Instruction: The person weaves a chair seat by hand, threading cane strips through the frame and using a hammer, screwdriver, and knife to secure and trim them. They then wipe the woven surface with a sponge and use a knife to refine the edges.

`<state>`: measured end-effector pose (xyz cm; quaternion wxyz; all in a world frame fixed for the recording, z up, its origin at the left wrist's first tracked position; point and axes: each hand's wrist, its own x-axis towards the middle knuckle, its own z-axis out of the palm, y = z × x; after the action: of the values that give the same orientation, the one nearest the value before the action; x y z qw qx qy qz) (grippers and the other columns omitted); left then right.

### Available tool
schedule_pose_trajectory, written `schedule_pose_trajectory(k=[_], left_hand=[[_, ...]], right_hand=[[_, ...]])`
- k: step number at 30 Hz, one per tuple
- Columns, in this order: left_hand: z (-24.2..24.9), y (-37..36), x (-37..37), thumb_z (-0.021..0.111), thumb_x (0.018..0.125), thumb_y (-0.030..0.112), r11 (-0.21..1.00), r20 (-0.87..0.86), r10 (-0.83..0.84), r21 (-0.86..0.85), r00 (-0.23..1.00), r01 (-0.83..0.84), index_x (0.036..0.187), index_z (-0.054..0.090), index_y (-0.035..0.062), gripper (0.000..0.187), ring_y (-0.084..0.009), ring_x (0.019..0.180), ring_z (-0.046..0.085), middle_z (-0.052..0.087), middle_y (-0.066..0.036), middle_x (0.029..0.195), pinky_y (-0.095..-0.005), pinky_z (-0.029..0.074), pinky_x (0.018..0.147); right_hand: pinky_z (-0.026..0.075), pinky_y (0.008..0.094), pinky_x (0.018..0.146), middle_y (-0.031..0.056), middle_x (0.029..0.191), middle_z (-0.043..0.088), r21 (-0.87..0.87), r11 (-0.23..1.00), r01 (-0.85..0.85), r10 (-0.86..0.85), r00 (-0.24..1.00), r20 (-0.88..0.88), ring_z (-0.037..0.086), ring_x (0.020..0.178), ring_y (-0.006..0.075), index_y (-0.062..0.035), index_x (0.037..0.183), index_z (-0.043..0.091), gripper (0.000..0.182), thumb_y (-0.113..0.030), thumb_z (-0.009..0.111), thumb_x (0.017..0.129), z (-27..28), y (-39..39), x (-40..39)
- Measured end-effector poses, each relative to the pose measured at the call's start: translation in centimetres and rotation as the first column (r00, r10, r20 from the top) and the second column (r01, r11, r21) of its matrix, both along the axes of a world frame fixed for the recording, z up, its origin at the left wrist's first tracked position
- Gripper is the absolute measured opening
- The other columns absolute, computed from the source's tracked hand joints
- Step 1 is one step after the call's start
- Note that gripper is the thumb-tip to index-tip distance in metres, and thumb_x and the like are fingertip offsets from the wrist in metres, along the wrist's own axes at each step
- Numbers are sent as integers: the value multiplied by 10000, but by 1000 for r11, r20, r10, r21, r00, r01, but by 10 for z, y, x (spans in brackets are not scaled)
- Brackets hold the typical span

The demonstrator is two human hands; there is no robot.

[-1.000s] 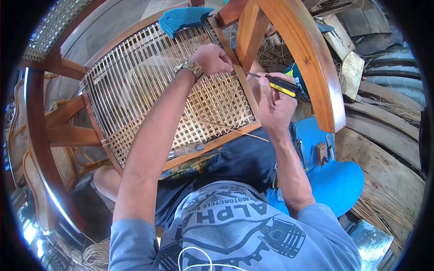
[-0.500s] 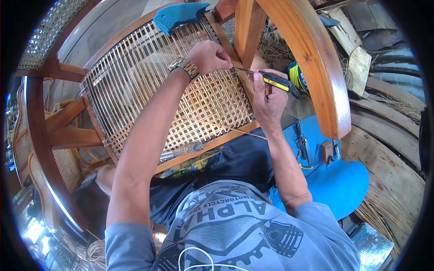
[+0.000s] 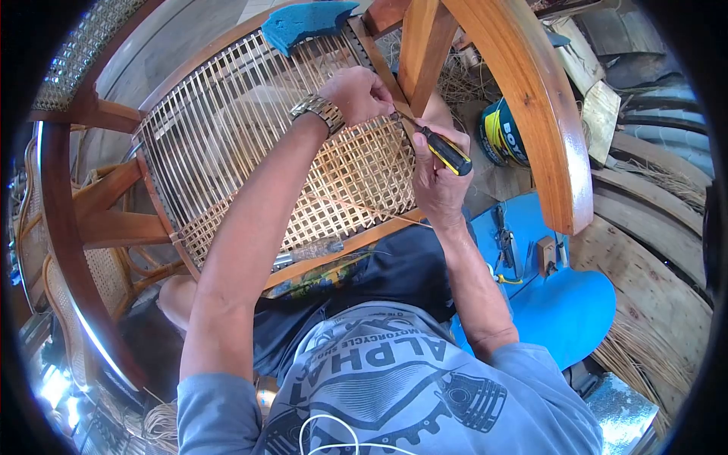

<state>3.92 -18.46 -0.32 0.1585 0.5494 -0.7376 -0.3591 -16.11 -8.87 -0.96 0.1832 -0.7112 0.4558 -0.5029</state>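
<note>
A wooden chair frame (image 3: 379, 227) holds a half-woven cane panel (image 3: 356, 178). Its lower part is a close lattice, while bare parallel strands (image 3: 235, 114) run across the upper part. My left hand (image 3: 356, 92), with a metal wristwatch, is closed at the upper edge of the weave, thumb and fingers pinched together by the side rail. What they pinch is hidden. In my right hand (image 3: 441, 178) is a screwdriver (image 3: 447, 152) with a black-and-yellow handle. Its thin shaft points up and left to the rail, close to my left fingertips.
A blue sponge-like piece (image 3: 307, 24) rests on the panel's far end. A handled tool (image 3: 315, 250) lies along the near rail. On the right are a blue seat (image 3: 569, 303) bearing pliers (image 3: 506, 243) and a small wooden block (image 3: 546, 255), plus a labelled bucket (image 3: 502, 133). A curved armrest (image 3: 531, 114) arches nearby.
My right hand has shifted slightly left, and the screwdriver handle has swung to slope more steeply down. My left hand stays at the same edge. More of the bucket shows.
</note>
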Motion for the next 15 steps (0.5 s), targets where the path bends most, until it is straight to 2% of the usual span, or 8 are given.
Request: schedule_pose_trajectory(k=[6, 10, 13, 15], left_hand=[[-1, 1, -1, 830, 784, 280, 1000, -5, 5, -23, 1000, -5, 943, 799, 63, 270, -230, 804, 762, 772, -124, 860, -337, 600, 782], [-2, 2, -1, 833, 780, 272, 999, -22, 2, -33, 1000, -3, 942, 798, 67, 263, -230, 803, 762, 771, -125, 859, -339, 600, 775], [-1, 2, -3, 828, 781, 270, 999, -3, 22, -28, 1000, -22, 948, 796, 70, 263, -241, 804, 761, 769, -126, 860, -347, 598, 772], [1, 2, -4, 813, 786, 263, 997, 41, 15, -75, 999, -11, 940, 795, 72, 247, -263, 802, 756, 764, -135, 858, -358, 596, 772]], right_hand=[[573, 364, 802, 136, 1053, 682, -95, 990, -107, 94, 988, -125, 718, 935, 292, -26, 1153, 579, 292, 46, 707, 901, 7, -4, -3], [577, 366, 818, 159, 1093, 678, -72, 980, -188, 178, 977, -119, 711, 973, 330, -41, 1142, 565, 318, 44, 721, 879, 15, -6, -1], [569, 408, 858, 188, 1100, 678, -80, 958, -275, 247, 935, -255, 689, 1029, 375, -64, 1147, 552, 375, 5, 748, 836, 19, -6, -2], [564, 412, 849, 183, 1086, 675, -51, 955, -291, 270, 931, -247, 684, 1020, 381, -67, 1145, 553, 388, 0, 751, 818, 19, -8, -3]])
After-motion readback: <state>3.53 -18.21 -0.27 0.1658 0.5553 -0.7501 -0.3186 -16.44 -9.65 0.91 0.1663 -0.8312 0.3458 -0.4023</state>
